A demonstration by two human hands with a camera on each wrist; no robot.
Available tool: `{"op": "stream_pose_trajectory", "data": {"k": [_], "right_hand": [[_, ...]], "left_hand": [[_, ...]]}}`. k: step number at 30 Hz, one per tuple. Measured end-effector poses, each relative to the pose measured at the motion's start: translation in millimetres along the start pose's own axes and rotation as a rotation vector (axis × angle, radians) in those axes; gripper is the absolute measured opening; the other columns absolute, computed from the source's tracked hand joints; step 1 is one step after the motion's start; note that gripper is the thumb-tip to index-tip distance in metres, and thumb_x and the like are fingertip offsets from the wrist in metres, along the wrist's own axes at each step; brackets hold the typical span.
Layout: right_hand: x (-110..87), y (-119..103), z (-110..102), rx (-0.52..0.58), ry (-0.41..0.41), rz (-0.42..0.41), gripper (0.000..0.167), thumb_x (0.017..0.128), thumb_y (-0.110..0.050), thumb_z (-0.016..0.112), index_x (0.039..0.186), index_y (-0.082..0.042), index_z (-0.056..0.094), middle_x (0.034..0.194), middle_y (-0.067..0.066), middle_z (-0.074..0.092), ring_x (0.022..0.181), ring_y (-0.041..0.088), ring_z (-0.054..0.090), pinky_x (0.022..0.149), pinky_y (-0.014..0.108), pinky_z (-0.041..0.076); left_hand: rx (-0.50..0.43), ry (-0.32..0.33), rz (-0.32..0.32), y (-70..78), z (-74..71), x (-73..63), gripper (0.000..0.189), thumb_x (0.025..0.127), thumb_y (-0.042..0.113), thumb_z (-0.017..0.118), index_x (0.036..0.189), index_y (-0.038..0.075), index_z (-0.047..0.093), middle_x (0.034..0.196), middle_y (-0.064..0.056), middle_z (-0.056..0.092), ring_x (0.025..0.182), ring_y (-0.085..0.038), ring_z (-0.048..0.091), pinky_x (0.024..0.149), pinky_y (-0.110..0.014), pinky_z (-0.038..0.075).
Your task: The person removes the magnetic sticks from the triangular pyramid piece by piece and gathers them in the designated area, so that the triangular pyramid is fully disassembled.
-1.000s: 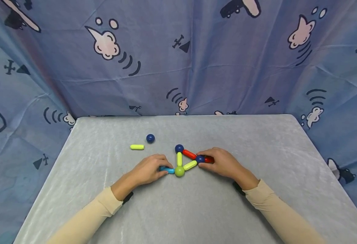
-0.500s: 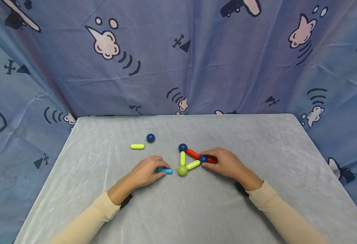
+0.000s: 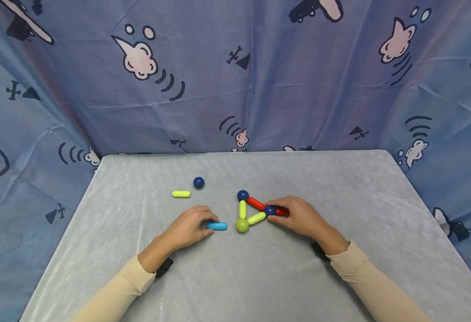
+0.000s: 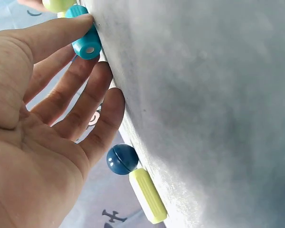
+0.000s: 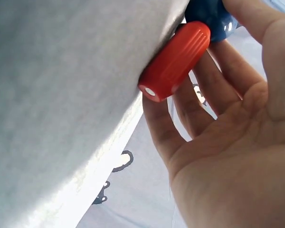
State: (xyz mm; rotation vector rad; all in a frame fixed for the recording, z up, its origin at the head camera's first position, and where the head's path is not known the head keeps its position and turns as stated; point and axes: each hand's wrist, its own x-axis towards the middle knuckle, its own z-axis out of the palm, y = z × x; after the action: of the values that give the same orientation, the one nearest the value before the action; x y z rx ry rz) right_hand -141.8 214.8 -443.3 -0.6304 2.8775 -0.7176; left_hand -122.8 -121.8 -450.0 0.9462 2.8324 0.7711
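Observation:
My left hand has thumb and fingers on either side of a light blue magnetic rod, the thumb overlapping it in the left wrist view. A gap parts this rod from a green ball. From that ball, two yellow-green rods lead to two dark blue balls, and a red rod closes the triangle. My right hand pinches the triangle's right dark blue ball between thumb and fingers. A second red rod sticks out from that ball under the palm, its far end free.
A loose dark blue ball and a loose yellow-green rod lie at the back left of the grey-covered table. A patterned blue curtain hangs behind and at both sides.
The light blue rod has come away from the green ball and lies slightly left. The triangle has slid a little right with my right hand. My left hand has drawn back left.

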Motion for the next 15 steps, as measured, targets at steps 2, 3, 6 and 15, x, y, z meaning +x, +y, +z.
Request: {"op": "stream_pose_trajectory", "data": {"k": [2, 3, 6, 15], "right_hand": [[-0.8, -0.4, 0.2, 0.006, 0.001, -0.002, 0.042, 0.085, -0.039, 0.078, 0.123, -0.022, 0.072, 0.109, 0.001, 0.073, 0.086, 0.012, 0.056, 0.077, 0.031, 0.048], [-1.1, -0.5, 0.3, 0.007, 0.002, -0.003, 0.042, 0.085, -0.038, 0.078, 0.123, -0.022, 0.072, 0.110, 0.002, 0.073, 0.086, 0.012, 0.056, 0.077, 0.031, 0.048], [-1.5, -1.1, 0.7, 0.003, 0.007, 0.000, 0.042, 0.085, -0.038, 0.078, 0.123, -0.022, 0.071, 0.110, 0.001, 0.073, 0.087, 0.012, 0.057, 0.077, 0.032, 0.048], [-1.3, -2.0, 1.7, -0.022, 0.012, 0.003, 0.042, 0.085, -0.039, 0.078, 0.124, -0.023, 0.071, 0.112, 0.001, 0.072, 0.089, 0.013, 0.058, 0.079, 0.033, 0.049]], "left_hand": [[0.003, -0.001, -0.003, 0.0, 0.3, -0.4, 0.022, 0.083, 0.018, 0.082, 0.104, 0.018, 0.075, 0.098, 0.007, 0.069, 0.093, -0.009, 0.061, 0.085, -0.031, 0.053], [0.005, -0.002, -0.003, -0.1, 0.4, -0.5, 0.022, 0.083, 0.018, 0.081, 0.104, 0.018, 0.075, 0.098, 0.007, 0.069, 0.092, -0.009, 0.060, 0.084, -0.031, 0.053], [0.006, 0.003, -0.002, 0.0, 0.9, -0.8, 0.021, 0.083, 0.017, 0.081, 0.104, 0.017, 0.076, 0.097, 0.006, 0.069, 0.091, -0.009, 0.061, 0.084, -0.031, 0.053], [0.009, 0.018, -0.009, -0.9, 1.6, -0.6, 0.021, 0.082, 0.017, 0.082, 0.102, 0.016, 0.075, 0.096, 0.005, 0.071, 0.088, -0.009, 0.060, 0.081, -0.029, 0.052]]}}
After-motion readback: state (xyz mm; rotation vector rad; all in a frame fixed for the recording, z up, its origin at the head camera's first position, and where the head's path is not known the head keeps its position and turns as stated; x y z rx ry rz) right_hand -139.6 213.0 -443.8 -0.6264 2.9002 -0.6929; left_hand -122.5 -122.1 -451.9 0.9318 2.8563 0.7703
